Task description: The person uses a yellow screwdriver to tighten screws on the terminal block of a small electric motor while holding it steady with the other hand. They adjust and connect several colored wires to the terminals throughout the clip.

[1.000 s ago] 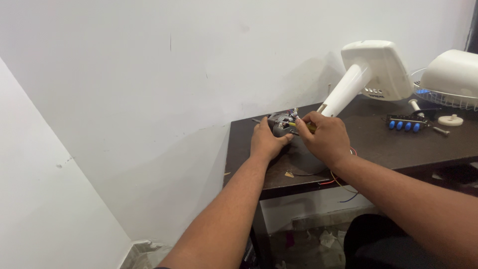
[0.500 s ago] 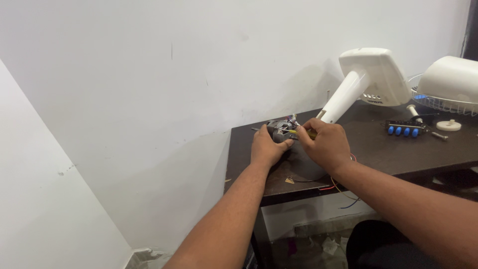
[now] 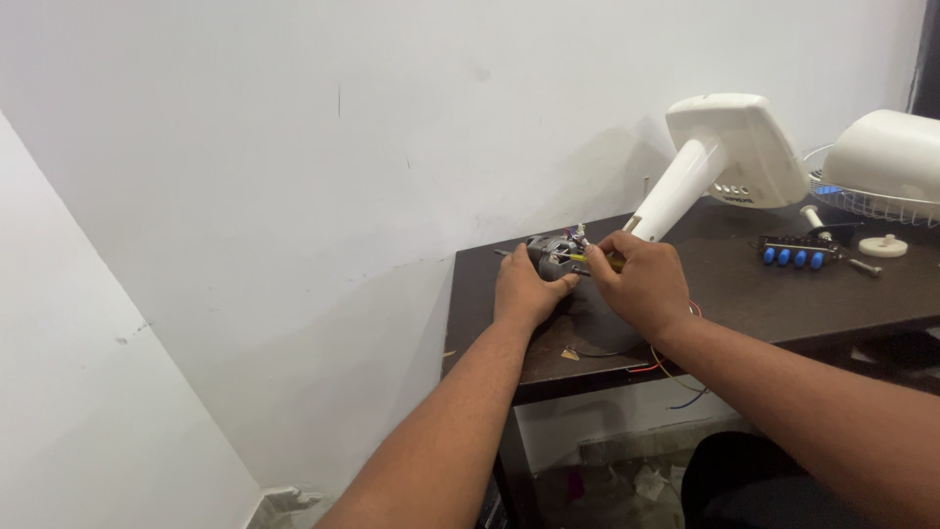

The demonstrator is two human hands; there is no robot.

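Both hands sit slightly lower on the dark table (image 3: 783,313) than before: left hand (image 3: 524,289) closed on one grey motor (image 3: 550,257) at its 12 o'clock, shaft running 9-to-3, right hand (image 3: 641,284) pinching one yellow-handled screwdriver (image 3: 592,260) at 3 o'clock.

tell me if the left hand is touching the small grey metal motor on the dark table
Touching. The head view shows the left hand cupped against the small grey metal motor, its fingers wrapped on the near side with no gap visible.
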